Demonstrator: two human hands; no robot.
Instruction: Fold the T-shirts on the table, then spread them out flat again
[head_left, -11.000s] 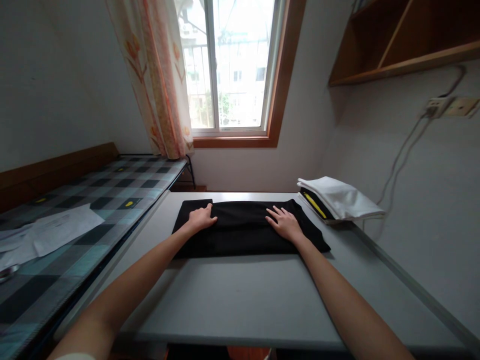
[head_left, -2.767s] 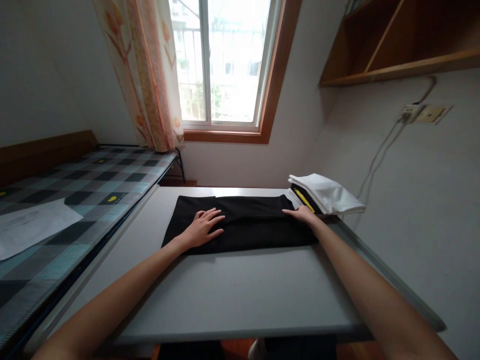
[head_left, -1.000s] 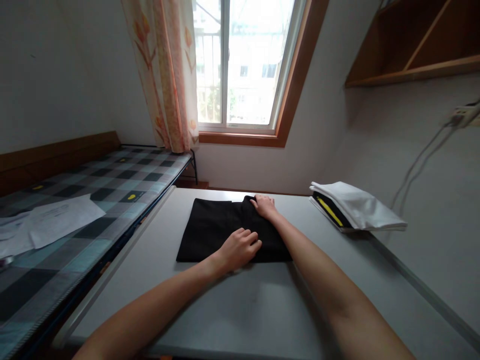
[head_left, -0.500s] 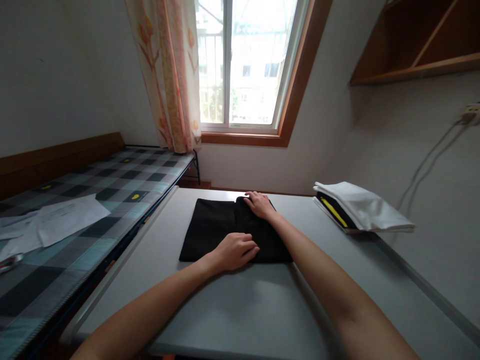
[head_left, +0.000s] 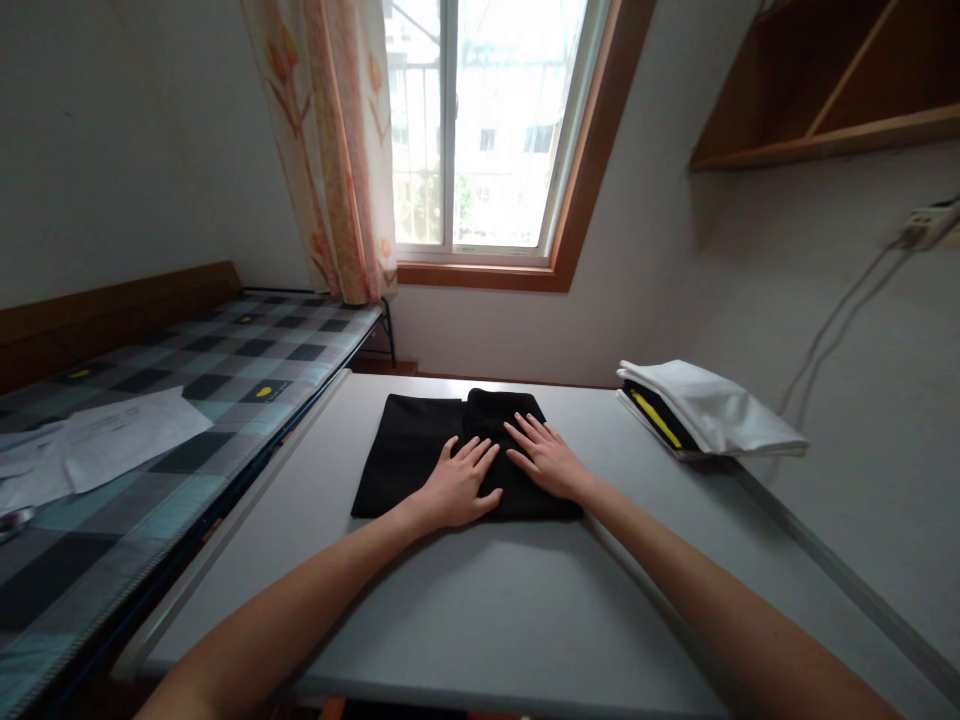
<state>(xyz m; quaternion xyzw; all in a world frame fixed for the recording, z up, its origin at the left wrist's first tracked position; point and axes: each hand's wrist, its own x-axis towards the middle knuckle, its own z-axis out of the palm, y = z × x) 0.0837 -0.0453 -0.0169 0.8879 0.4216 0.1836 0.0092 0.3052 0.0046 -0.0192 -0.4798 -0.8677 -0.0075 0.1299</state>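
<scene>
A folded black cloth garment lies flat on the white table, its right part doubled over and thicker than the left. My left hand rests palm down on the garment's near middle, fingers spread. Flat on the folded right part lies my right hand, its fingers apart and pointing up and left. Neither hand grips the fabric. What kind of garment it is cannot be made out.
A stack of folded white, black and yellow cloth sits at the table's right side. Left of the table stands a bed with a checked cover and papers on it. A wooden shelf hangs on the right wall.
My right hand has come back from the garment's far edge to its middle right. The fingers of my left hand, curled before, are now spread flat on the cloth.
</scene>
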